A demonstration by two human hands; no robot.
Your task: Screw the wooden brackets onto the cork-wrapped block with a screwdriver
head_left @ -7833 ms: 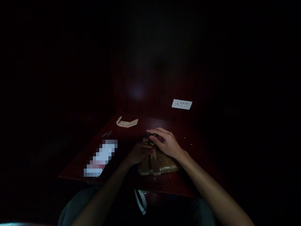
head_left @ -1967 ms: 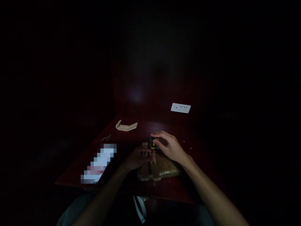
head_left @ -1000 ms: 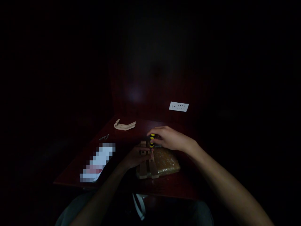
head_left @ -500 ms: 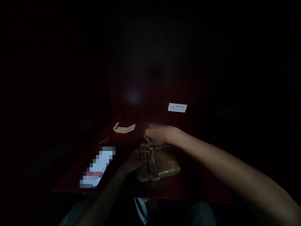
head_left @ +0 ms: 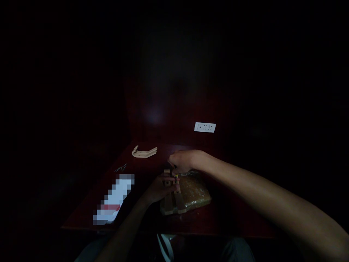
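Observation:
My right hand [head_left: 180, 161] is closed round a small yellow and black tool [head_left: 176, 176], its tip pointing down at a wooden piece. Beneath it, my left hand [head_left: 159, 187] presses and grips the wooden strips [head_left: 178, 201], its fingers across them near the tool's tip. The strips lie side by side on the left part of a brown block [head_left: 194, 189] wrapped in clear plastic. What the tip touches is too dark and small to make out.
A curved wooden piece [head_left: 144, 152] lies at the table's back left. Several thin metal pieces [head_left: 121, 167] lie nearer, behind a blurred white phone-like object [head_left: 114, 198]. A white socket plate [head_left: 205, 127] is on the wall behind the dark red table [head_left: 89, 203].
My right hand has turned about the tool, hiding more of its handle. The whole view has shifted slightly, so things sit a little lower. My left hand keeps its place on the strips.

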